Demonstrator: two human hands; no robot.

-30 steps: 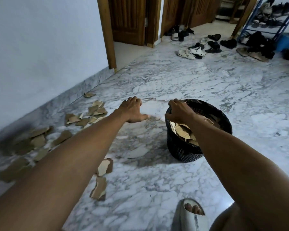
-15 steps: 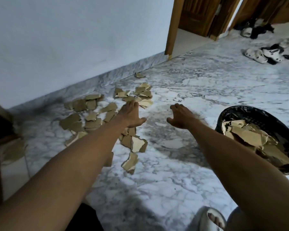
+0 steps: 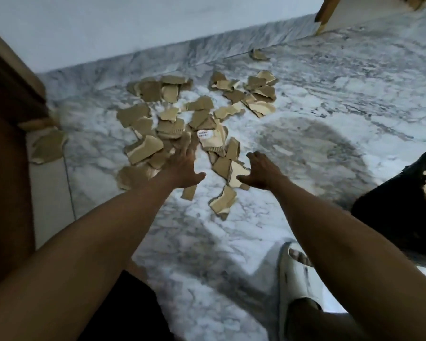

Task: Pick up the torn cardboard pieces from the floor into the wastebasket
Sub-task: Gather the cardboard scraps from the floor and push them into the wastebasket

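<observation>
Many cardboard pieces point(image 3: 199, 124) lie scattered on the marble floor point(image 3: 330, 99), near the wall. The wastebasket point(image 3: 403, 205) stands at the right edge, well apart, so scraps may fall on the way. The left hand point(image 3: 182, 168) and right hand point(image 3: 261, 173) hover with wide, empty fingers; thin flat pieces may slip.

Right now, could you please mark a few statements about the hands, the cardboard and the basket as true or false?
1. Both hands are empty. True: the left hand and right hand reach open toward the cardboard pieces.
2. The basket is empty. False: cardboard shows inside it.
3. The basket is on the right. True.
4. The floor is wooden. False: it is grey-white marble.
5. One piece carries a white label. True.
</observation>
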